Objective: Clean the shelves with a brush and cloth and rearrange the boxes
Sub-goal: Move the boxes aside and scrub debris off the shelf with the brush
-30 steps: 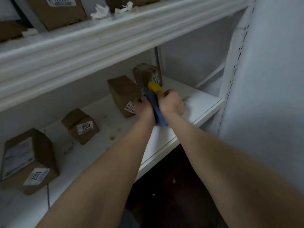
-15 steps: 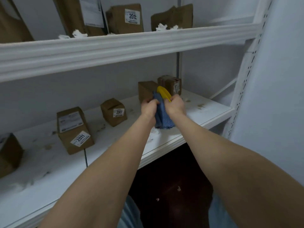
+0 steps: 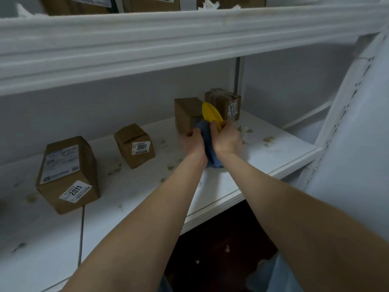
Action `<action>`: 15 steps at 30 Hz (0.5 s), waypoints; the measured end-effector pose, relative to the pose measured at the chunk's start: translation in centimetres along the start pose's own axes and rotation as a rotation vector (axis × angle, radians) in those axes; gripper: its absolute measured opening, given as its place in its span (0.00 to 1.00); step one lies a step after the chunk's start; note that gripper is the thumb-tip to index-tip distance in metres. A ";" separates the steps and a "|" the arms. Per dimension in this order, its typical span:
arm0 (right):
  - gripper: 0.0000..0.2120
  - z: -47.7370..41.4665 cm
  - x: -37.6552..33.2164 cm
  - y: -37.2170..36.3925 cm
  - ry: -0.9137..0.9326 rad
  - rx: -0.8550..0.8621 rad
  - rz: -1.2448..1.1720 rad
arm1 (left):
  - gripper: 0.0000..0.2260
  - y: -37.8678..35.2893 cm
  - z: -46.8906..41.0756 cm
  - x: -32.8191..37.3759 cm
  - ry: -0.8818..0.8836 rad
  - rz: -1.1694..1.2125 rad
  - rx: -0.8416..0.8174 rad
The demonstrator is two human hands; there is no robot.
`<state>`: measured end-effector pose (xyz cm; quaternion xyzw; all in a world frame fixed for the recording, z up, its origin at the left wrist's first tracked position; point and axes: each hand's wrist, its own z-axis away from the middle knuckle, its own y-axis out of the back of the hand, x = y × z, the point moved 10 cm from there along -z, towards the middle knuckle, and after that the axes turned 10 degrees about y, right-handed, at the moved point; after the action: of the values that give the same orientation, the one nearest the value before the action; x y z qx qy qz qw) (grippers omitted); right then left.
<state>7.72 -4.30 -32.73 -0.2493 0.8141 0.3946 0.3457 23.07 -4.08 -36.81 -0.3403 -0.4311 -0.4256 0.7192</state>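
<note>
Both hands are held together over the white lower shelf [image 3: 227,186]. My right hand [image 3: 226,139] grips a yellow brush [image 3: 211,114], whose yellow end sticks up past the fingers. A blue cloth [image 3: 208,144] hangs between the hands, and my left hand [image 3: 192,142] grips its left side. Several cardboard boxes stand on the shelf: one marked 2011 [image 3: 67,173] at the left, one marked 2007 [image 3: 134,145], a plain one [image 3: 186,113] right behind my hands, and one [image 3: 224,103] at the back right. Brown scraps [image 3: 267,139] litter the shelf.
An upper shelf [image 3: 189,36] juts out overhead, with more boxes [image 3: 151,2] and white scraps on it. A white perforated upright [image 3: 345,114] closes the right side. Below the shelf edge the floor [image 3: 223,245] is dark, with a few scraps.
The view has swung left and up, then dipped a little, bringing the 2011 and 2007 boxes toward the middle. My hands have stayed together on the brush and cloth.
</note>
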 end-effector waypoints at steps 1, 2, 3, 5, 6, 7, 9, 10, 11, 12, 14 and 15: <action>0.15 -0.1 -0.4 0.0 0.013 -0.004 0.012 | 0.06 0.0 0.3 0.0 0.018 0.018 -0.006; 0.15 -0.1 -0.8 -0.1 0.020 -0.014 0.010 | 0.06 0.4 0.7 0.1 0.026 0.030 -0.010; 0.15 0.2 -1.2 -0.3 0.023 -0.021 -0.009 | 0.08 0.9 1.2 0.3 0.021 0.037 -0.005; 0.14 0.8 -2.2 -0.3 0.028 -0.027 -0.078 | 0.12 2.2 2.4 1.1 -0.015 0.044 0.009; 0.14 1.2 -2.6 -0.4 0.028 -0.043 -0.118 | 0.12 3.0 3.0 1.7 -0.061 0.037 0.013; 0.14 1.8 -3.2 -0.8 0.023 -0.076 -0.164 | 0.11 4.0 3.9 2.2 -0.097 0.013 0.023; 0.14 2.5 -4.3 -1.7 0.007 -0.157 -0.216 | 0.13 5.4 4.9 2.8 -0.101 -0.019 0.024; 0.14 3.1 -5.0 -2.1 0.002 -0.193 -0.224 | 0.14 6.2 5.1 2.9 -0.087 -0.020 0.015; 0.15 3.7 -5.8 -2.4 0.002 -0.224 -0.225 | 0.16 7.1 5.4 2.9 -0.056 -0.008 0.012; 0.17 4.3 -6.7 -2.9 0.005 -0.255 -0.229 | 0.18 8.0 5.7 2.9 -0.022 0.005 0.002; 0.20 5.7 -8.3 -3.7 0.006 -0.323 -0.243 | 0.20 9.8 6.3 3.2 0.022 -0.030 -0.002; 0.20 6.5 -8.8 -4.3 -0.005 -0.357 -0.262 | 0.19 10.9 6.4 3.5 0.025 -0.055 0.012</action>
<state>18.61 -0.28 -30.95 -0.4093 0.6912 0.4846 0.3463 31.73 4.74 -32.44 -0.3185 -0.4339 -0.4468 0.7146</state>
